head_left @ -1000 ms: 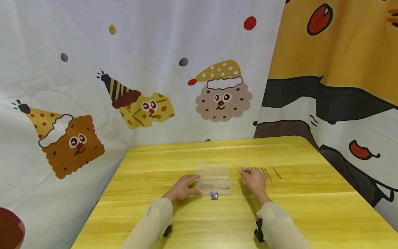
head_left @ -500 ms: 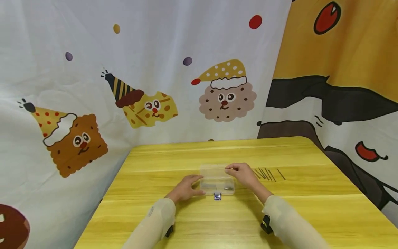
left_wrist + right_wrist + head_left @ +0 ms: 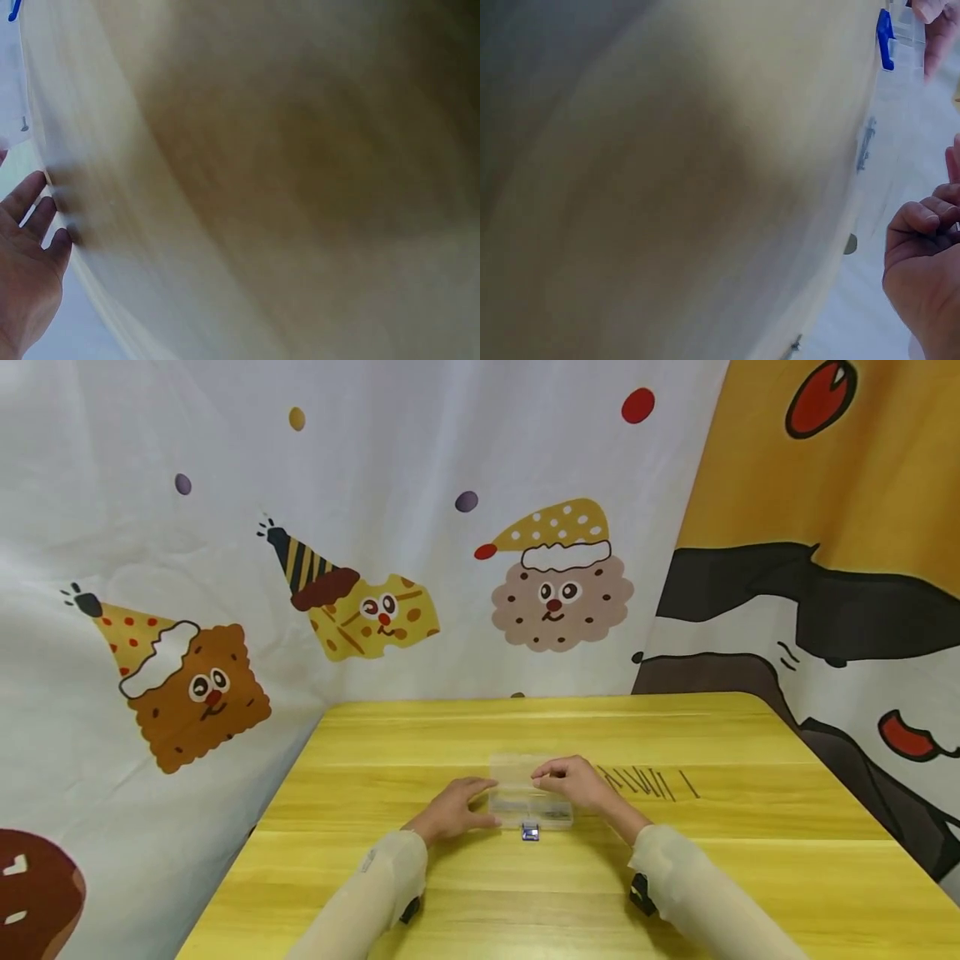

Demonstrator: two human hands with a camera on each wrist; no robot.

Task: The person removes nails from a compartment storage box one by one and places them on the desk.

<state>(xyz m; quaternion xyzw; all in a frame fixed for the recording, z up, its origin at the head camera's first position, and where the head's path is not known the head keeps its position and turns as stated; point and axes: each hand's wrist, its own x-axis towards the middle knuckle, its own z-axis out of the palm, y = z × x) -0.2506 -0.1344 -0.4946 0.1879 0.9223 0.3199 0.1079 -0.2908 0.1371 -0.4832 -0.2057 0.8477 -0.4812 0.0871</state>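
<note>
A clear plastic box (image 3: pixel 517 821) lies with its lid (image 3: pixel 513 768) laid back and a blue latch (image 3: pixel 531 832) at its front. My left hand (image 3: pixel 450 810) holds the box's left end, thumb at the near corner and forefinger by the hinge. Over the right part of the lid is my right hand (image 3: pixel 576 782), its thumb and forefinger close together. In the right wrist view that hand (image 3: pixel 922 270) has curled fingers; I cannot tell if something small is between them. Small metal pieces (image 3: pixel 866 142) are in the box's right compartment.
To the right, several thin dark nail-like pieces (image 3: pixel 660 785) lie side by side in a row, one (image 3: pixel 689 784) a little apart. The yellow wood-grain table (image 3: pixel 495 902) ends at the back against a printed curtain (image 3: pixel 420 460).
My right hand has moved left from the end of the row of nail-like pieces to above the box's lid. The left hand stays at the box; the head view has shifted slightly.
</note>
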